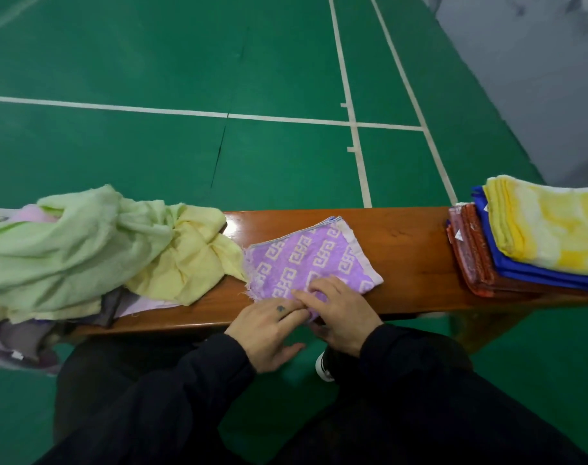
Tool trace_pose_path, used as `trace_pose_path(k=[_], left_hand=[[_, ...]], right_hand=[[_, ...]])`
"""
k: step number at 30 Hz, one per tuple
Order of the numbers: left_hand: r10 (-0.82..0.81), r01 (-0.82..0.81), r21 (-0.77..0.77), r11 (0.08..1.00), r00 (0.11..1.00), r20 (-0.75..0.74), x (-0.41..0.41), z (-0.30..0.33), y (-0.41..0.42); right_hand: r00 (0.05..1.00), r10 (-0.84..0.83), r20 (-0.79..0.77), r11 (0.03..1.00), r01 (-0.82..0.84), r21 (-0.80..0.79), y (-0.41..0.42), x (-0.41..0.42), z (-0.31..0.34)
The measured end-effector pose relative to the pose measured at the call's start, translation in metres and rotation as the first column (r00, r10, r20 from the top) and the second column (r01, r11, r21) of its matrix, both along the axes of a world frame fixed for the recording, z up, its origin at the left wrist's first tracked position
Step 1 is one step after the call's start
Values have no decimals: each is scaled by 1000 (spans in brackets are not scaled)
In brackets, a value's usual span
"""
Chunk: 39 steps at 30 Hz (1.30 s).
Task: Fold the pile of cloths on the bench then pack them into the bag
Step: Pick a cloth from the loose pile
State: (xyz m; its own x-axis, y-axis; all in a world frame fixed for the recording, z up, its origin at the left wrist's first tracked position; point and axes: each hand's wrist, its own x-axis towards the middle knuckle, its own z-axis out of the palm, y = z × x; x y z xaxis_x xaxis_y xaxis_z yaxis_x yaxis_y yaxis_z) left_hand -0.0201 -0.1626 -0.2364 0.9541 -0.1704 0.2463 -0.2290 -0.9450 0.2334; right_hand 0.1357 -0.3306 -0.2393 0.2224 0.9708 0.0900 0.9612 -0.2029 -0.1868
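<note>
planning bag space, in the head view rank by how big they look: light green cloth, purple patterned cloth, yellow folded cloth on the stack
1. light green cloth, crumpled, plainly largest.
2. and 3. unsure: purple patterned cloth and yellow folded cloth look alike; the yellow is cut off by the frame edge.

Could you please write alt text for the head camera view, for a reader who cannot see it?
Both hands, left hand and right hand, press on a folded purple patterned cloth at the near edge of a wooden bench. An unfolded pile of cloths lies left; a folded stack sits right.
</note>
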Motion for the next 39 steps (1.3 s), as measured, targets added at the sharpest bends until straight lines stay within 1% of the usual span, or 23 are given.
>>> trace_pose_path(k=[2,3,5,6,9,11,12,13,14,15,16,18,19,22,23,24,26,28,29,32,34,37,39], left_hand=[[90,-83,132,988,995,-48,-2,-2,7],[116,-106,162,981,992,-57,-4,-4,10],[112,-110,106,988,994,-11,-9,-10,13],[99,-101,64,993,995,32,-10,-11,14],[68,-73,20,997,983,171,-9,-2,3],[47,-43,-27,999,977,209,-3,8,-10],[52,-38,-74,996,979,197,-1,11,-16],[70,-47,-134,990,983,170,0,12,-19],[95,-71,-174,982,986,134,1,11,-18],[122,-106,-169,980,988,89,2,8,-13],[143,-138,-127,982,989,30,4,4,-6],[146,-150,-60,987,988,-54,8,-5,7],[133,-136,-62,989,990,-49,9,-9,10],[123,-114,-112,987,989,77,10,-8,5],[138,-124,-143,982,986,98,11,-7,0],[166,-146,-206,968,983,82,11,-5,-5],[234,-225,-389,893,972,-25,16,4,-16],[281,-300,-518,801,953,-118,26,11,-21],[305,-328,-560,761,942,-139,33,15,-23],[394,-425,-636,644,897,-199,61,21,-21],[451,-504,-597,624,856,-251,81,20,-19],[504,-592,-440,675,806,-311,105,16,-16],[535,-627,-369,686,778,-328,112,13,-15]], right_hand=[[999,-3,35,1000,2,9,-4,-1,6],[999,-8,51,1000,8,1,-6,-2,8],[997,-32,73,999,32,3,-8,-3,10],[995,-49,86,999,48,10,-9,-5,10],[993,-81,89,996,77,51,-9,-20,9],[997,-76,9,988,74,134,-11,-33,7],[990,-105,-97,978,120,170,-11,-36,7],[961,-157,-228,959,203,196,-11,-36,8],[911,-218,-349,933,300,200,-12,-32,10],[854,-282,-438,899,395,191,-12,-27,15],[786,-333,-521,863,477,169,-15,-20,19],[624,-358,-695,806,583,108,-23,-11,26],[573,-349,-741,794,601,91,-28,-7,28],[486,-344,-803,775,630,48,-38,3,31],[445,-346,-826,750,660,41,-41,7,29],[401,-353,-846,713,700,35,-43,10,26],[339,-373,-864,636,771,28,-47,16,23],[311,-414,-856,583,812,13,-51,21,24],[296,-445,-845,555,832,-1,-51,22,26],[302,-538,-787,468,884,19,-46,28,34],[305,-606,-735,420,907,30,-41,36,30],[303,-731,-611,399,917,-22,-36,46,23],[315,-795,-518,397,916,-52,-33,50,22]])
